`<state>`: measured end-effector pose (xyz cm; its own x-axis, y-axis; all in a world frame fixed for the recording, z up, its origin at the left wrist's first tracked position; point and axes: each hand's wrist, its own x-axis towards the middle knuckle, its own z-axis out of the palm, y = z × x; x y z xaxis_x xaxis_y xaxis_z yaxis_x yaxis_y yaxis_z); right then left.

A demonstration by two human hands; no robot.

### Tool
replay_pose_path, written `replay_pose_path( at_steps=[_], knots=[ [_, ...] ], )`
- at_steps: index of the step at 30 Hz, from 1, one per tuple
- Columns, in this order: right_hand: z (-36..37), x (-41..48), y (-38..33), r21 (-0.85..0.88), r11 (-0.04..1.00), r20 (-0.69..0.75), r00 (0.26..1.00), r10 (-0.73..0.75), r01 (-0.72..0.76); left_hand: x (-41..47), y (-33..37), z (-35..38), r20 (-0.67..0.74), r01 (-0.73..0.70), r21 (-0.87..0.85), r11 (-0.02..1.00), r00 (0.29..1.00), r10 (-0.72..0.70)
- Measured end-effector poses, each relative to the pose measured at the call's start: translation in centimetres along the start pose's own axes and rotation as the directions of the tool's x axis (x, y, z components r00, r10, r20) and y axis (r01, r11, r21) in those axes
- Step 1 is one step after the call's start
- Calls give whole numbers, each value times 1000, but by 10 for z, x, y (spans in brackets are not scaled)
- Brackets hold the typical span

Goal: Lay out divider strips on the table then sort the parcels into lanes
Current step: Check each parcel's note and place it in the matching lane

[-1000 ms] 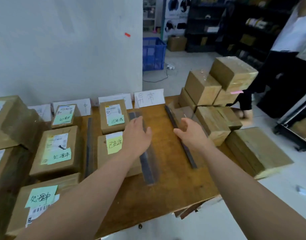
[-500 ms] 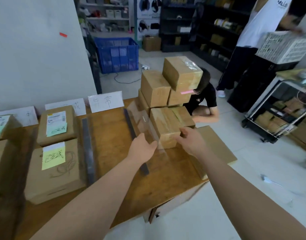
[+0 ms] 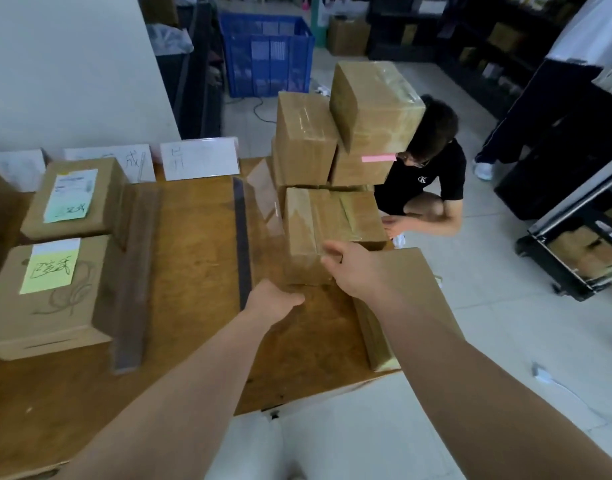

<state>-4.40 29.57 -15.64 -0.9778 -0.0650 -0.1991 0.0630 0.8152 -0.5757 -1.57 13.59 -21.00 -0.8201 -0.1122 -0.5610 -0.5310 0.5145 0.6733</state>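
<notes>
Seen from the head camera, a taped parcel (image 3: 332, 220) sits on the right side of the table (image 3: 193, 244), just right of a dark divider strip (image 3: 242, 244). The right hand (image 3: 354, 270) curls its fingers over the parcel's near top edge, gripping it. The left hand (image 3: 275, 301) meets its near lower corner (fingers hidden, so I cannot tell the grip). Stacked parcels (image 3: 306, 140) stand beyond. Further left, a second strip (image 3: 134, 278) lies beside a yellow-noted parcel (image 3: 55, 323).

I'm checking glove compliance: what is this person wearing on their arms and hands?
Nothing visible. The left forearm and right forearm are bare to the frame edge, no sleeves showing. The left hand and right hand are gloveless, with no watch, ring or wristband in sight.
</notes>
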Motion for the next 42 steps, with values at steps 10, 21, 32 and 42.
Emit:
replay_pose_path(
  at_steps=[10, 21, 32, 42],
  knots=[
    [8, 25, 2, -12, 1000, 29, 999, -27, 28, 6, -9, -11, -3, 146, -297, 944, 988, -153],
    [4, 26, 3, 10, 999, -1, 999, -34, 34, 11, -10, -13, -82, 77, -231, 970, 992, -98],
    [1, 27, 2, 7, 1000, -4, 1000, -26, 26, 15, -8, -15, -98, 64, -178, 982, 992, -82],
    [0, 25, -3, 13, 1000, -8, 1000, -22, 22, 13, -2, -20, -139, 62, -163, 985, 987, -85]
  ],
)
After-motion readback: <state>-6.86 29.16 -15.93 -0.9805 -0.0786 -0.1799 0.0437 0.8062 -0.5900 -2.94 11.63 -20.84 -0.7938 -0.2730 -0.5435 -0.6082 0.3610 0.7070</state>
